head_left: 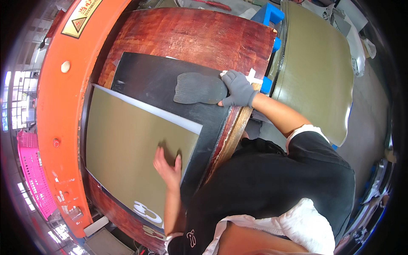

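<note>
Grey slab point(199, 88): flat, wavy-edged. Gloved right hand point(238, 89) grips its 3 o'clock end. Left hand point(168, 169) open, empty over olive sheet point(127, 136), fingers toward 11 o'clock.

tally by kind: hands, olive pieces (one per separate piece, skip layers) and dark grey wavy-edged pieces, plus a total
Hands: 2 (bare left hand, gloved right hand)
Olive pieces: 2 (near olive piece, far-right olive piece)
Dark grey wavy-edged piece: 1
Total: 5
</note>
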Tool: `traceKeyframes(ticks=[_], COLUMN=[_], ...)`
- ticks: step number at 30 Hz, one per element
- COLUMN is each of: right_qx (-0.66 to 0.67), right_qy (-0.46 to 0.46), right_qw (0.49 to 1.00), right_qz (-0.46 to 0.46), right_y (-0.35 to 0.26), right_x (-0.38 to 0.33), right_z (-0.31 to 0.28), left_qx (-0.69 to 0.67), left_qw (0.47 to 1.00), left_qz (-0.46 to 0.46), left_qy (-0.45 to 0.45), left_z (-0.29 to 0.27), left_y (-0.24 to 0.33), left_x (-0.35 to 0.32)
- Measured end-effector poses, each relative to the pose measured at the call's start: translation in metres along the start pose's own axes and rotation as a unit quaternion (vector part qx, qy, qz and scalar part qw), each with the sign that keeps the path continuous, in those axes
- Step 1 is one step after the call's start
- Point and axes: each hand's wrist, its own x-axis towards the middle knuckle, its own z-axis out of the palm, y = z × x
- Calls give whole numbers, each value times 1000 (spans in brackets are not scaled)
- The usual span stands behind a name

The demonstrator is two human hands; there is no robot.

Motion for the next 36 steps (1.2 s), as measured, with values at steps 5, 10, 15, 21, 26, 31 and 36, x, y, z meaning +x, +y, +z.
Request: traceKeyframes(ticks=[5, 10, 15, 21, 26, 31, 36], right_qx=[0, 96, 116, 80, 72, 45, 103], right_qy=[27, 80, 120, 139, 145, 134, 137], right_qw=[999, 988, 974, 946, 943, 947, 960], right_qz=[-45, -90, -156, -281, -289, -288, -223], right_y=[10, 14, 3, -14, -13, -13, -17], right_x=[-1, -1, -8, -16, -20, -27, -40], right_z=[20, 21, 19, 14, 11, 11, 10], left_qx=[4, -161, -388, -528, -533, -529, -500], left_qw=[973, 933, 881, 826, 831, 835, 855], left_qz=[151, -177, -242, -194, -157, -152, -136], left_qy=[-172, -268, -120, -34, -22, -7, -8], left_z=[27, 82, 110, 80, 75, 76, 76], left_y=[40, 57, 62, 53, 59, 58, 57], left_x=[127, 216, 203, 166, 143, 134, 129])
